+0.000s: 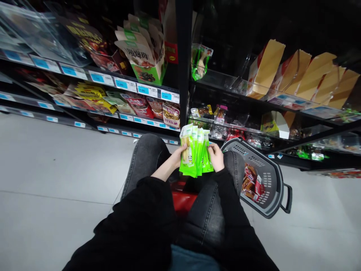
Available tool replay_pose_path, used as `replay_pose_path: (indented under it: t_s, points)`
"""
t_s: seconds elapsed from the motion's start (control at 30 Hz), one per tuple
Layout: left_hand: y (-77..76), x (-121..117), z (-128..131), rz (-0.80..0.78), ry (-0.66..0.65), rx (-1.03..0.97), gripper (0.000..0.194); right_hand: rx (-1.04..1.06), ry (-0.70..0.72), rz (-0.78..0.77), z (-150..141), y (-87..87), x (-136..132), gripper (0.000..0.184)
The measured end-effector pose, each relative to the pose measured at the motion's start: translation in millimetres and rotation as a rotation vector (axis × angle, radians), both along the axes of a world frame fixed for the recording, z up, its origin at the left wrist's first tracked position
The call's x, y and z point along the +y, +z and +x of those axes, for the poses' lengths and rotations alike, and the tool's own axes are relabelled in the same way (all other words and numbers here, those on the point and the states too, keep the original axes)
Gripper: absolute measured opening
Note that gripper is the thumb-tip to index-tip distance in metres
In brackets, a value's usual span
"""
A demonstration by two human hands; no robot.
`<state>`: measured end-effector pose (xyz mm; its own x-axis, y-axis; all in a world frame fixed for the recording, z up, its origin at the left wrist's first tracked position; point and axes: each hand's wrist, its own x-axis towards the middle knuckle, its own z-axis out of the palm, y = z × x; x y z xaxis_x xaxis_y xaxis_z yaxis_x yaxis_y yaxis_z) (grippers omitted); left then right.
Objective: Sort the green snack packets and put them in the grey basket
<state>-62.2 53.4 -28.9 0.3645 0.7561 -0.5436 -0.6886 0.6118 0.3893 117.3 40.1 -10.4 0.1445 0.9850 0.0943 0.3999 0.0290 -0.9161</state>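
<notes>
A fanned stack of several bright green snack packets [196, 151] is held upright above my knees. My left hand [178, 155] grips the stack from the left, fingers closed round the front packet. From the right, my right hand [216, 156] pinches the rear packets. I am seated low on a red stool [183, 201] facing dark shop shelves. One matching green packet [200, 60] hangs on the upper shelf straight ahead.
A grey shopping basket [272, 184] with red and orange snack packs stands on the floor by my right knee. Shelves [126, 84] with blue price tags hold boxes and bags on the left; brown cartons [304, 73] fill the right shelf. Grey tiled floor [56, 180] spreads left.
</notes>
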Motion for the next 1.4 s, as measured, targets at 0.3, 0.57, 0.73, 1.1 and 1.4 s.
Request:
replay_pose_path:
  t_s: [0.3,0.57,0.73,1.1,1.4]
  points:
    - [2.3,-4.7,9.8,0.088,-0.015,0.096,0.025,-0.275,0.069,0.275,-30.4,28.2,-22.0,0.027]
    - [-1.4,-3.1,11.5,0.119,0.017,0.174,0.026,-0.279,0.005,0.176,-36.3,14.0,-17.1,0.036]
    - [-1.0,-3.1,12.7,0.134,0.054,0.173,0.026,-0.330,0.019,0.159,-40.4,17.1,-19.1,0.024]
    - [0.3,-2.3,11.7,0.151,0.067,0.180,0.029,0.138,0.012,0.052,-23.7,-3.8,-5.6,0.023]
    - [-9.3,3.2,7.2,0.103,0.109,0.234,0.020,0.784,-0.059,-0.126,2.0,9.6,0.6,0.034]
